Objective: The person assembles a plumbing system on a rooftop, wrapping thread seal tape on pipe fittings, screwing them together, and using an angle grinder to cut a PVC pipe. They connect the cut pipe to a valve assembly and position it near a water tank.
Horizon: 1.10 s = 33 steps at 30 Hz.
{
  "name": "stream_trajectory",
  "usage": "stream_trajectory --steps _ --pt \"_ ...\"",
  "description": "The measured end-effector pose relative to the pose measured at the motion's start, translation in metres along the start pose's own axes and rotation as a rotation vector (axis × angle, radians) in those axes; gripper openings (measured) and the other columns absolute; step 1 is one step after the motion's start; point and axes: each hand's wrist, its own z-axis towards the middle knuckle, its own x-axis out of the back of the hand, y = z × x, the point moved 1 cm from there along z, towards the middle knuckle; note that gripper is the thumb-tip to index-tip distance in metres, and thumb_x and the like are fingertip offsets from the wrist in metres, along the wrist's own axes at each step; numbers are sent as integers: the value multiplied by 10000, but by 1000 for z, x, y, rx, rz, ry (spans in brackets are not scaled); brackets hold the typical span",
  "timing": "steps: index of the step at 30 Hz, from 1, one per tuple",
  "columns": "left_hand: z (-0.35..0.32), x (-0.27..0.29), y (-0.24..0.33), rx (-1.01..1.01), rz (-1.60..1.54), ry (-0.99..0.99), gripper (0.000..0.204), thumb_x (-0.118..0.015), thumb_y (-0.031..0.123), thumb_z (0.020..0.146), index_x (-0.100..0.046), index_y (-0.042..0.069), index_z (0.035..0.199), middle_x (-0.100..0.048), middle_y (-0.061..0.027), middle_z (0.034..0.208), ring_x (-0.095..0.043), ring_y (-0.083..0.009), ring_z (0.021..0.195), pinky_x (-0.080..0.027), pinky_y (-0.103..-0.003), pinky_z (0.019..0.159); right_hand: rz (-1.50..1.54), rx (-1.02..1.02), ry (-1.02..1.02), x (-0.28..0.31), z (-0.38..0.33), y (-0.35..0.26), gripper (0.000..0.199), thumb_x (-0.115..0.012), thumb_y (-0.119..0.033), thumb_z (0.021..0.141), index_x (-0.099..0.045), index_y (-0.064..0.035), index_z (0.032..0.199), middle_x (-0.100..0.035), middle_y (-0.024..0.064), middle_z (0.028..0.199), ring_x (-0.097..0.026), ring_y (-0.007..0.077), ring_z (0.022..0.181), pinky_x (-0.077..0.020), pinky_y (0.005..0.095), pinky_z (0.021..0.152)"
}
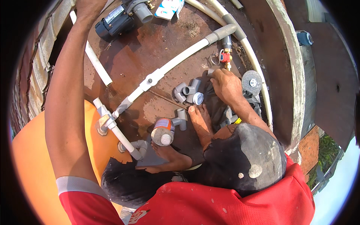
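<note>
My left arm reaches up to the far left, where my left hand [90, 5] is cut off by the upper edge, its fingers out of sight. Beside that arm lies a loose white pipe [98, 63]. My right hand [227, 87] is closed, fingers curled down, around a small grey pipe fitting [210, 72] whose end pokes out by the fingertips. Left of this hand, several grey elbow and tee fittings [188, 90] sit in a cluster with a roll of white tape [198, 98]. A grey tee [182, 119] lies near my feet, next to an orange-labelled can [163, 131].
A joined white pipe run [180, 56] crosses the rusty surface to a red-handled valve [225, 57]. A black pump [114, 22] stands far left, an orange tank [41, 150] near left. A grinder with a grey disc [251, 82] lies right of my hand, before a low wall [288, 67].
</note>
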Motion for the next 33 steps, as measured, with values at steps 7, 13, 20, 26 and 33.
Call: stream_trajectory --steps 7,13,20,26,33 --pt "-56 27 13 76 -394 -16 322 -800 326 1075 -724 13 1070 -818 -111 1108 -741 -157 1054 -587 -325 943 189 -6 -34 20 -7 1 167 -787 -122 963 -732 -28 1089 -770 192 1055 -760 434 984 -604 523 863" --pt "-151 -3 70 -13 -310 -247 369 -727 328 1135 -799 39 917 -778 -22 876 -696 -95 930 -561 -301 873 367 248 -321 14 -91 -20 148 -751 -154 987 -718 -52 1090 -751 150 1023 -746 404 1004 -604 514 860" --pt "-312 -89 123 -6 -356 -886 217 -803 208 1018 -812 17 1120 -765 -117 1078 -740 -252 1020 -577 -406 925 287 -189 -81 60 -141 12 119 -728 -118 988 -720 -28 1065 -762 194 1020 -754 440 960 -600 524 861" --pt "-442 -159 178 -194 285 -963 491 -859 456 924 -813 180 1328 -481 -250 1624 -491 -437 1466 -467 -552 1121 99 -324 -107 19 -178 65 317 -762 -185 955 -722 1 1209 -755 274 1195 -736 507 1103 -594 580 978" --pt "-469 -157 146 159 336 -740 634 -868 295 933 -613 -50 1400 -516 -252 1554 -616 -474 1364 -511 -622 1050 148 -325 -166 8 -210 46 392 -794 -234 942 -733 -9 1257 -750 269 1193 -736 480 1112 -587 556 1000"
